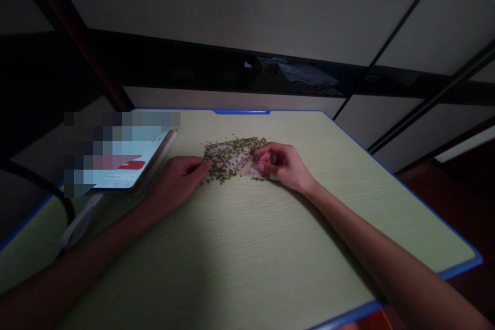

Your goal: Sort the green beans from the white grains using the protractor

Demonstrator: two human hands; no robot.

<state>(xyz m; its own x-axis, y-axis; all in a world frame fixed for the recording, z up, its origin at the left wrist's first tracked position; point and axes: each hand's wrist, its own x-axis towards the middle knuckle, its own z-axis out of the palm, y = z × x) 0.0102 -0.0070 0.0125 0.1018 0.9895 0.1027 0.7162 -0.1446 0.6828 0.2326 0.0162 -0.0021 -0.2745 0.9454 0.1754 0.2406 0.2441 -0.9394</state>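
Note:
Small green bits, like seeds or dried pieces [222,157], lie spread over a pale, pink-marked sheet [249,166] on the table; some have strayed onto the tabletop. At the left edge of the spread, my left hand [180,178] is closed, thumb and forefinger pinched together. What lies between those fingertips, if anything, is too small to make out. My right hand [286,165] curls its fingers round a crumpled pinkish-red thing [266,159] at the right end of the sheet. Whether that thing is part of the sheet, I cannot tell.
The pale yellow-green table [247,247] has a blue edge. A lit tablet or phone screen [127,167], partly pixelated, leans at the left beside my left hand, with a white cable or strap [83,219] below it. Cabinet panels [232,5] stand behind the table.

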